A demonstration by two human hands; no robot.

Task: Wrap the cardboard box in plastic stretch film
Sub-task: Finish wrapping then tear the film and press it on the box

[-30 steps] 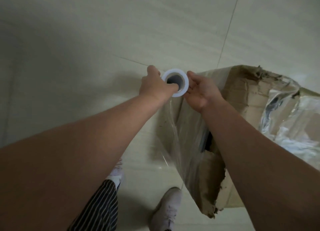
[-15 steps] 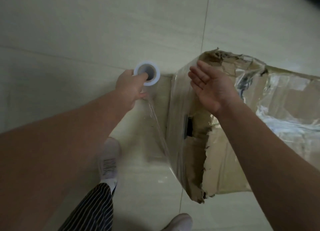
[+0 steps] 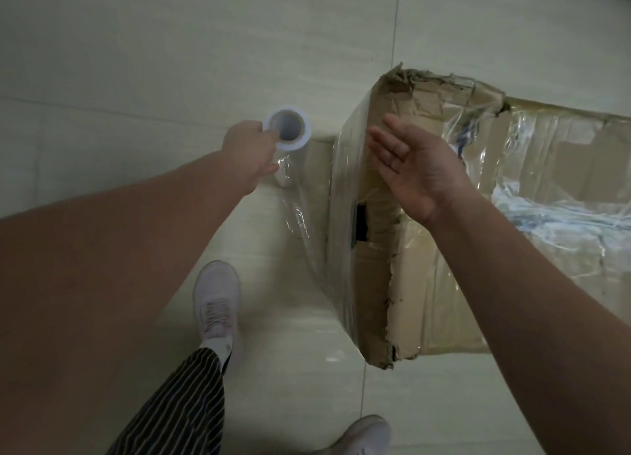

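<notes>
A torn brown cardboard box point(image 3: 426, 283) stands on the floor at the right, partly covered in clear film. My left hand point(image 3: 251, 155) grips the top of an upright roll of stretch film point(image 3: 288, 130) with a white core, left of the box. A sheet of clear film point(image 3: 307, 229) runs from the roll to the box's near corner. My right hand point(image 3: 415, 167) is open, fingers apart, palm facing left, held above the box's left top edge and holding nothing.
The floor point(image 3: 170, 44) is pale tile with thin seams. My left foot in a white shoe point(image 3: 216, 304) and a striped trouser leg point(image 3: 184, 406) are below the roll. Another shoe point(image 3: 362, 436) shows at the bottom edge. Crumpled film point(image 3: 560, 215) lies over the box at right.
My right hand let go of the roll and opened over the box. My left hand carried the roll leftward, away from the box, pulling out more film. My feet stepped.
</notes>
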